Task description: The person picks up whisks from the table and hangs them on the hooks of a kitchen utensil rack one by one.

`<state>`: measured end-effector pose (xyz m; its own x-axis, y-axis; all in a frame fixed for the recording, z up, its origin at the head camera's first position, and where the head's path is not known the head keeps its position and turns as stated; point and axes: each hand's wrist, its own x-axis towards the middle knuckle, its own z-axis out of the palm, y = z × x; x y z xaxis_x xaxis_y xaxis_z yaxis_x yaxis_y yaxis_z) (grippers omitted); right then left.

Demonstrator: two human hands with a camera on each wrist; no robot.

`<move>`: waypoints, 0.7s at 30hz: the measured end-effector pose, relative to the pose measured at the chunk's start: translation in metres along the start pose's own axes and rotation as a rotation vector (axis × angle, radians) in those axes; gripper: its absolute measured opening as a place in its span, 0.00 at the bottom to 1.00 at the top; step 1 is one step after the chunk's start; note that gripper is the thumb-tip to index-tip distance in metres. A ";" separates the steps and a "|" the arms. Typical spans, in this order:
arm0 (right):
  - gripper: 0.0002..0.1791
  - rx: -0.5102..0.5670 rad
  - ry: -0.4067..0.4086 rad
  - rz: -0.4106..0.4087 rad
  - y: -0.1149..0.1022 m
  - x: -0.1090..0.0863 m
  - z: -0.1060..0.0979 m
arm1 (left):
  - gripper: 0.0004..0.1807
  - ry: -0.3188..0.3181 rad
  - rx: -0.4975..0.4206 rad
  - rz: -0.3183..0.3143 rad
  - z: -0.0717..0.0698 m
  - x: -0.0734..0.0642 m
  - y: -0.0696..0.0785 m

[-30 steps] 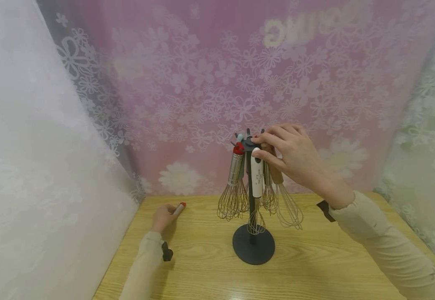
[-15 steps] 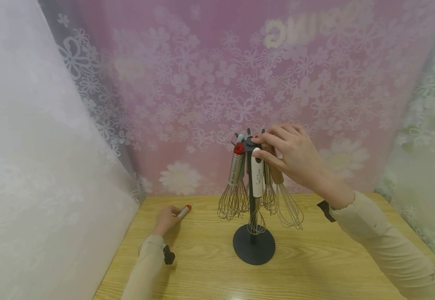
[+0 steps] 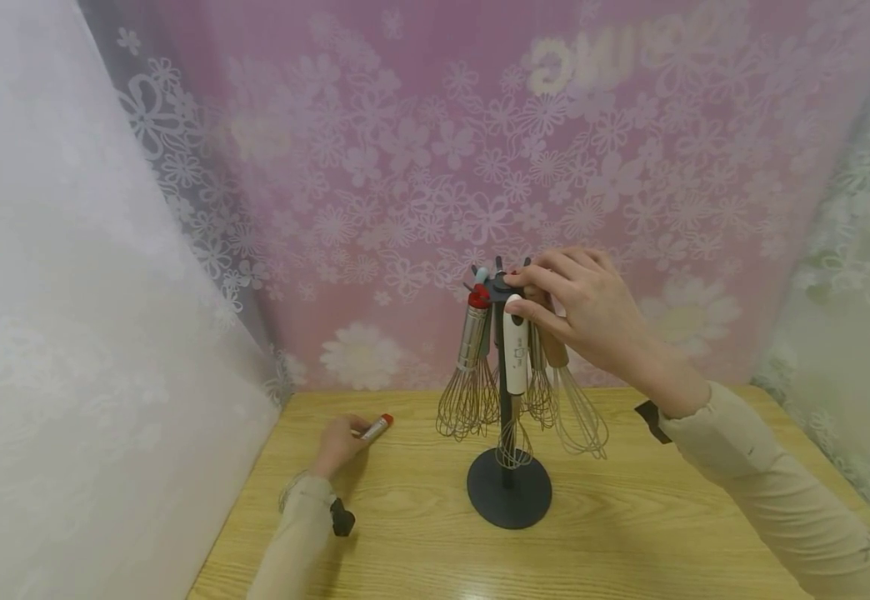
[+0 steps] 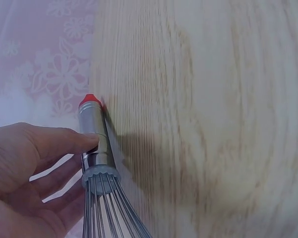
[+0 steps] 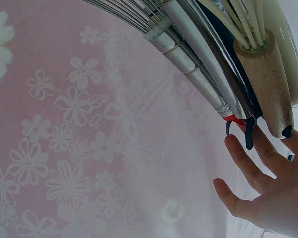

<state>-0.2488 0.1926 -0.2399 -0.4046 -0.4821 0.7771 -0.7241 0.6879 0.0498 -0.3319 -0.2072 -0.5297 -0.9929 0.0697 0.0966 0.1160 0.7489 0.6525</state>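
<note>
My left hand (image 3: 340, 447) grips a whisk (image 3: 377, 427) with a silver handle and red end, near the table's far left. In the left wrist view, thumb and fingers hold its metal handle (image 4: 97, 134) just above the wires. My right hand (image 3: 592, 308) holds the top of a black whisk stand (image 3: 508, 492). Its index fingertip rests on the hub, with the thumb at the top of a white-handled whisk (image 3: 515, 350). The right wrist view shows the other fingers spread beside a wooden-handled whisk (image 5: 268, 84). Handles hide part of this hand.
Several whisks hang round the stand, among them a silver one with a red end (image 3: 472, 333) on its left. The stand is on a wooden table (image 3: 405, 533). A pink flowered curtain (image 3: 375, 208) is behind, with a pale sheet (image 3: 90, 333) at left.
My left hand has shifted slightly right and nearer with the silver whisk, its red end now farther right. The right hand keeps its place on the stand.
</note>
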 end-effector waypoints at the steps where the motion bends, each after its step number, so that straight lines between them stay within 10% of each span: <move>1: 0.36 0.000 -0.001 0.000 0.000 0.000 0.000 | 0.11 0.000 0.007 0.005 0.001 0.000 0.000; 21: 0.37 -0.009 -0.002 -0.015 -0.001 0.000 -0.001 | 0.17 -0.015 0.131 0.003 0.002 -0.001 0.019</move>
<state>-0.2476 0.1923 -0.2391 -0.3952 -0.4932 0.7750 -0.7250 0.6855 0.0665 -0.3292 -0.1920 -0.5191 -0.9930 0.0810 0.0865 0.1153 0.8281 0.5485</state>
